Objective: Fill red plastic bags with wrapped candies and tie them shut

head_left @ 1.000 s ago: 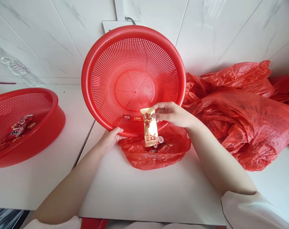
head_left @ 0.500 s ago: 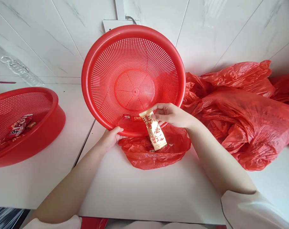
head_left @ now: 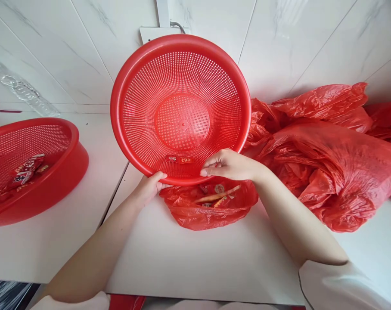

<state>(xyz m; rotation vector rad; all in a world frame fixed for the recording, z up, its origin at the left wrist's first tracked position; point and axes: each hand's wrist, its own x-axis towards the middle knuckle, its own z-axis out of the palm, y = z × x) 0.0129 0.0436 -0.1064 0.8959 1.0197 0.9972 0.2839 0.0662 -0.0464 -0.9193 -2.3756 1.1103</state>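
Note:
A red plastic colander [head_left: 182,125] is tilted up with its inside facing me. My left hand [head_left: 150,186] grips its lower left rim, thumb over the edge. Two small red-wrapped snacks [head_left: 185,160] lie low inside it. My right hand [head_left: 229,164] is over the lower right rim, fingers loosely curled and a little apart, holding nothing I can see. Just below the rim, an open red plastic bag [head_left: 202,219] rests on the table and holds several wrapped snacks [head_left: 218,189]. A narrow gold-brown strip [head_left: 215,196] lies across its mouth.
Another red colander [head_left: 63,172] with red packets [head_left: 27,170] stands at the left. Crumpled red plastic bags [head_left: 337,159] are heaped at the right. A clear plastic bottle [head_left: 27,92] leans by the tiled wall [head_left: 289,47]. A seam runs across the white table [head_left: 195,258].
The gold packet has left my right hand, which is now empty and slightly lower. More snacks show in the bag's mouth. My left hand and the colander stay put.

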